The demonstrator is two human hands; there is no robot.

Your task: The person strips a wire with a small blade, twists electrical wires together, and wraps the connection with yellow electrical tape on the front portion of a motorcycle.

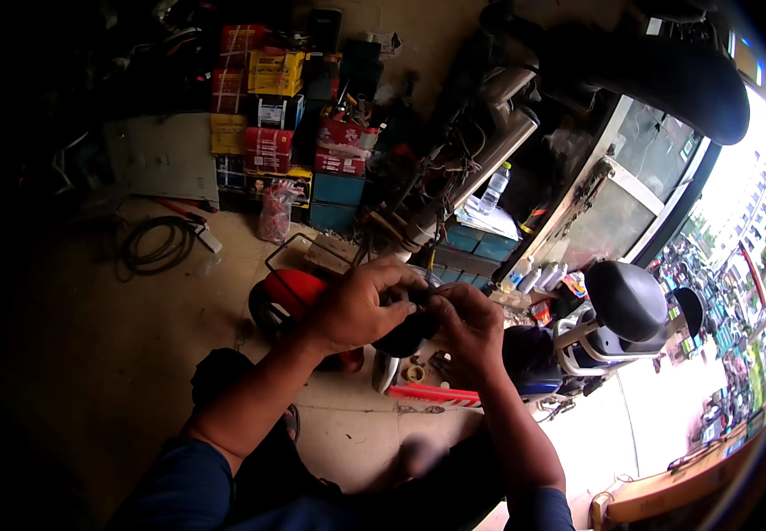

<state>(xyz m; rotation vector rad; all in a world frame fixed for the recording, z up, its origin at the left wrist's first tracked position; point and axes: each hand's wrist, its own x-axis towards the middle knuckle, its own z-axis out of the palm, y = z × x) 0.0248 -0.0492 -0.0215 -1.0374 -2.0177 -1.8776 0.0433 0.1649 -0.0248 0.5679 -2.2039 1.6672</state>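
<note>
My left hand (356, 305) and my right hand (471, 327) meet in the middle of the view, fingers bent and thumbs pressed in. Between their fingertips they pinch a small dark piece (425, 297), too shaded and covered to name. Just below hangs a black rounded shape (406, 338), partly behind my fingers. A red and black scooter (296, 292) stands beneath and beyond the hands. Its red-edged tray (449, 395) carries a small roll of tape (415, 373) and small loose parts.
Stacked boxes (268, 150) stand at the back beside a grey cabinet (160, 157). A coiled black cable (155, 248) lies on the floor at left. A clear bottle (495, 188) stands beyond my hands. Another scooter's padded backrest (626, 301) is at right, near the bright doorway.
</note>
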